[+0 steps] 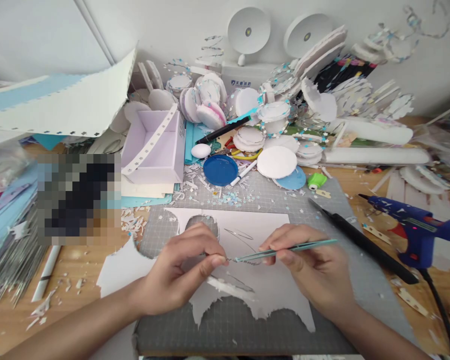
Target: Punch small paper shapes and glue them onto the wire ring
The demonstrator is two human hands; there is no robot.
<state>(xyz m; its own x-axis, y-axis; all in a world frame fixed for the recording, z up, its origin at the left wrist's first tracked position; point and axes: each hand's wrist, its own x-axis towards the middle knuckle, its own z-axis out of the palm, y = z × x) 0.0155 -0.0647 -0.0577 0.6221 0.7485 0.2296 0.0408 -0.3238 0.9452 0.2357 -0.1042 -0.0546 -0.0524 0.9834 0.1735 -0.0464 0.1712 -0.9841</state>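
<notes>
My right hand (315,267) is closed on thin teal tweezers (285,249), whose tips point left and meet my left fingertips. My left hand (183,265) is pinched shut at thumb and forefinger on something too small to make out, right at the tweezer tips. Both hands hover over a white paper sheet (262,280) with round cut-outs and torn edges, lying on a grey cutting mat (240,330).
A blue hot glue gun (416,225) and a black pen-like tool (363,240) lie to the right. Behind the mat are a blue lid (220,169), a lilac open box (155,147), stacks of white foam discs (275,161), paper scraps, and sheets piled at left.
</notes>
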